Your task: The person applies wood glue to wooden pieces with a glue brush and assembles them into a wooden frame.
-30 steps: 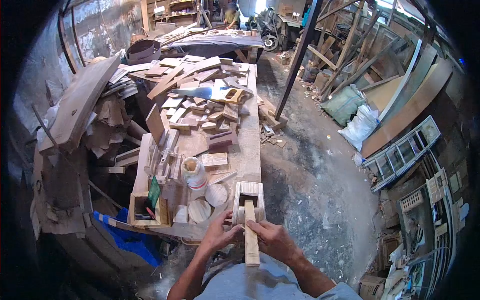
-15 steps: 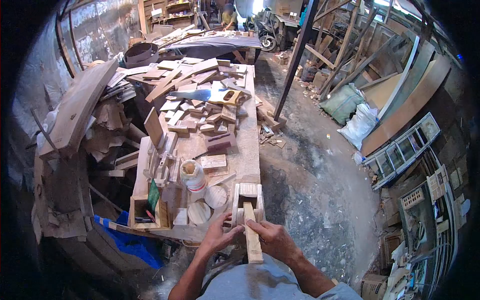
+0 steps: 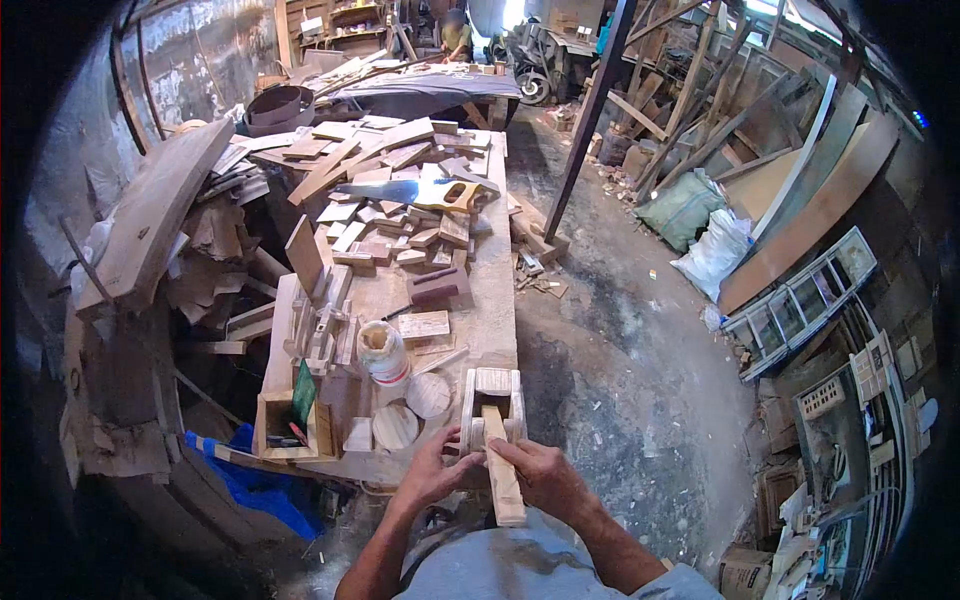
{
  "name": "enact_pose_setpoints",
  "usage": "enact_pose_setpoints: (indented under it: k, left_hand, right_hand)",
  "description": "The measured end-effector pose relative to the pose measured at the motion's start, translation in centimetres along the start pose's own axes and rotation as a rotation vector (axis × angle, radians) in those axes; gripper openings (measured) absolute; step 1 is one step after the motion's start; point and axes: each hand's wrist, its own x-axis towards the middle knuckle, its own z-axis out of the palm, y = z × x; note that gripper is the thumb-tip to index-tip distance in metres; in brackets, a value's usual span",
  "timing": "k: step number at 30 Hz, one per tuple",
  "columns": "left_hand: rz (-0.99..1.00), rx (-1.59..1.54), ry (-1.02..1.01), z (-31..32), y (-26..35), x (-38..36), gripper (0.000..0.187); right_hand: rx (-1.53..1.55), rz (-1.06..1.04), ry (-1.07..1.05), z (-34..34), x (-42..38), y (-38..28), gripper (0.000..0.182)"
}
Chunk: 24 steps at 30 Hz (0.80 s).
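A small wooden frame with an open middle [image 3: 512, 392] stands at the near right corner of the workbench. A flat wooden strip [image 3: 506, 490] reaches from inside the frame back toward my body. My right hand [image 3: 545, 478] is closed on the strip, thumb on top. My left hand [image 3: 437, 468] is at the frame's near left side, its fingers partly bent and apart, with the fingertips at the frame's edge. Left of the frame are two round wooden discs [image 3: 429, 395] and a glue-stained jar [image 3: 383, 352].
Wood offcuts and a handsaw [image 3: 455, 194] lie on the bench [image 3: 490, 330]. An open wooden box [image 3: 290, 430] sits at its near left. A dark post [image 3: 590, 120] rises at the right. A person [image 3: 457, 38] is at the far end.
The whole view has shifted very slightly. Both hands, the strip and the frame hold nearly the same places relative to each other.
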Motion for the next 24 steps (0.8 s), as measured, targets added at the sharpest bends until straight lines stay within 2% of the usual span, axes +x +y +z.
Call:
enact_pose_setpoints:
  k: [8,11,14,15,18,21,24]
  left_hand:
    - [0.039,0.074,0.012,-0.1,-0.6,0.1,0.072]
    - [0.011,0.085,-0.008,-0.7,0.6,-0.4,0.061]
    - [0.09,0.076,0.023,-2.5,-0.1,0.9,0.055]
    - [0.115,0.118,0.056,-3.2,-0.2,1.9,0.05]
    - [0.223,0.231,0.153,-3.1,3.0,5.1,0.055]
    - [0.229,0.481,0.167,-2.0,3.9,9.5,0.058]
    - [0.29,0.563,-0.059,-2.0,3.9,12.2,0.056]
  right_hand:
    - [-0.017,-0.061,0.035,0.2,-0.2,-0.1,0.055]
    - [-0.041,-0.058,0.035,0.2,-0.4,0.0,0.055]
    - [-0.077,-0.053,0.02,0.1,-0.5,0.0,0.055]
    - [-0.08,-0.072,0.039,0.2,-0.5,0.2,0.055]
    - [-0.071,-0.081,0.067,0.4,-0.5,0.1,0.052]
    - [-0.071,-0.046,0.067,0.5,-0.5,-0.2,0.05]
    - [-0.063,-0.037,0.117,0.6,-0.6,-0.5,0.047]
